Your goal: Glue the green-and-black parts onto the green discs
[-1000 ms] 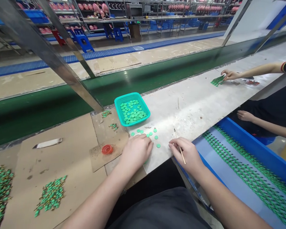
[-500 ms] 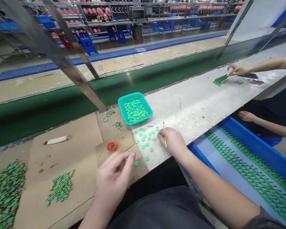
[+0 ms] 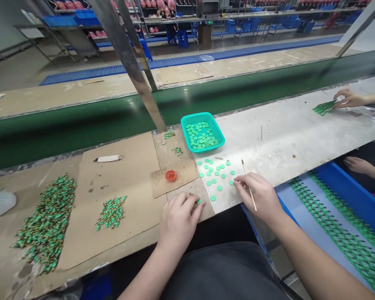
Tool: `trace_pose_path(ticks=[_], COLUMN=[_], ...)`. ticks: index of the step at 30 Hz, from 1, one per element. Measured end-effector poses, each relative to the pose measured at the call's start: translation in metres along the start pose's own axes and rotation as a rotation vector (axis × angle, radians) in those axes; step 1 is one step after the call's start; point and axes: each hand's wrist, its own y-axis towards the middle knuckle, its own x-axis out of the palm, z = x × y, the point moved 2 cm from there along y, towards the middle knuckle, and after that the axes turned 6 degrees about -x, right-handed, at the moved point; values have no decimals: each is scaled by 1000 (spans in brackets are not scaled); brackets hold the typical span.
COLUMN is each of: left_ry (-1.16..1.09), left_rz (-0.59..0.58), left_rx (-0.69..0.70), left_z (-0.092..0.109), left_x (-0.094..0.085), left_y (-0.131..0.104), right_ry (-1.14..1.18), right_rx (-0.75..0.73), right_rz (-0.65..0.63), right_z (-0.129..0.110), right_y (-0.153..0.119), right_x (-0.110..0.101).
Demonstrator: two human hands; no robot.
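My left hand (image 3: 179,216) is low over the near edge of the cardboard, thumb and fingertips closed about a small green disc (image 3: 199,201). In my right hand (image 3: 261,193) is a thin paintbrush (image 3: 252,196), its dark tip pointing up and away. The right fingertips are beside another green disc (image 3: 231,182) at the edge of several scattered ones; whether they touch it I cannot tell. Between my hands and the turquoise basket (image 3: 218,146), which holds many like discs, these loose discs lie flat on the pale table. A small red cap (image 3: 171,176) with liquid stands left of them.
On the left are a large heap of green-and-gold pieces (image 3: 50,221), a smaller pile (image 3: 111,212) and a white tube (image 3: 109,158). A metal post (image 3: 137,79) rises behind. At right, a co-worker's hand (image 3: 350,99) holds green pieces above a blue bin (image 3: 340,179).
The view has swung left, so things appear farther right. My left hand has lowered its fingers onto the nearest loose disc. The brush in my right hand now leans more.
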Motion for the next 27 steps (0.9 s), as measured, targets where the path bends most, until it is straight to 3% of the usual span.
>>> trace_pose_path(ticks=[6, 9, 12, 14, 17, 23, 27], left_ry=[-21, -55, -24, 25, 39, -9, -14], left_rz=[-97, -41, 111, 153, 179, 166, 179], left_rx=[65, 81, 161, 215, 252, 264, 289], left_z=[-36, -48, -44, -38, -34, -42, -50], left_x=[-36, -43, -40, -36, -32, -30, -19], left_y=[3, -5, -21, -30, -37, -35, -35], right_ry=[236, 392, 504, 585, 629, 776, 627], right_rx=[51, 154, 203, 172, 135, 225, 138], right_rz=[-5, 5, 55, 106, 142, 147, 173], right_z=[-40, -55, -67, -72, -77, -80, -80], right_y=[-5, 5, 24, 39, 60, 89, 88], right_x=[4, 18, 42, 60, 84, 121, 135])
